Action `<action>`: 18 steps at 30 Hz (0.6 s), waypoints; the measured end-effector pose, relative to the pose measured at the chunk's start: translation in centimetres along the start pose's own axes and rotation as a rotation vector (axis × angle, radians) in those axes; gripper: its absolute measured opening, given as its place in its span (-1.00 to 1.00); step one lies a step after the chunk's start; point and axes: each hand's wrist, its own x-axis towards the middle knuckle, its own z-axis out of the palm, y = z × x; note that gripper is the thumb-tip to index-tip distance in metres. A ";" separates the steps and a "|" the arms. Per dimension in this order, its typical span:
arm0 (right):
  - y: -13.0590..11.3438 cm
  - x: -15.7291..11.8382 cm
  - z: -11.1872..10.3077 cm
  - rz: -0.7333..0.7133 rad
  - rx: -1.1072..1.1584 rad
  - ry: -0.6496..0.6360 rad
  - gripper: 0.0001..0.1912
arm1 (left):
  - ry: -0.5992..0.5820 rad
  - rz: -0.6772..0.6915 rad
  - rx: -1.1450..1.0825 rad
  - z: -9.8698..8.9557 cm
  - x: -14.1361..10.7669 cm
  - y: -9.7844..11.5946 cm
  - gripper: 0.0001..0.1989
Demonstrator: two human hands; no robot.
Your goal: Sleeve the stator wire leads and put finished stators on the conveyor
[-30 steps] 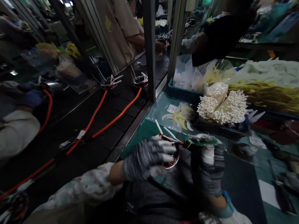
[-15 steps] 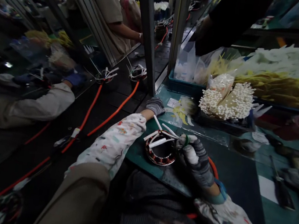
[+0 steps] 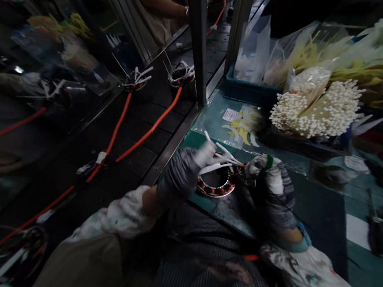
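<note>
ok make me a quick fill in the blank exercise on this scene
The left hand and right hand both wear a ____.
The tubes at the ring are coloured ____.
In the picture, the screwdriver lies to the ____ of the ring.

Missing words: glove; white; right.

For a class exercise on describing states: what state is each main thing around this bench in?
Left hand: gloved, grip unclear
Right hand: gloved, fingers bent, grip unclear
Ring: resting on the bench
Tubes: splayed over the ring
Packet: lying flat
White-tipped bundle: bunched together
Screwdriver: lying unheld
Orange cable: lying uncoiled
</note>
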 end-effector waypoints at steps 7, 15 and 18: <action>-1.0 -0.2 -0.1 0.070 -0.001 0.064 -0.62 | -0.106 0.119 0.418 2.8 -6.1 3.9 -0.52; -0.5 -1.2 1.3 -0.346 -0.383 -0.231 -0.69 | 0.052 0.114 0.479 2.5 -6.5 4.7 -0.73; -1.1 -0.6 2.1 -0.580 -0.726 -0.456 -0.65 | 0.042 0.235 0.237 1.1 -7.4 2.8 -0.75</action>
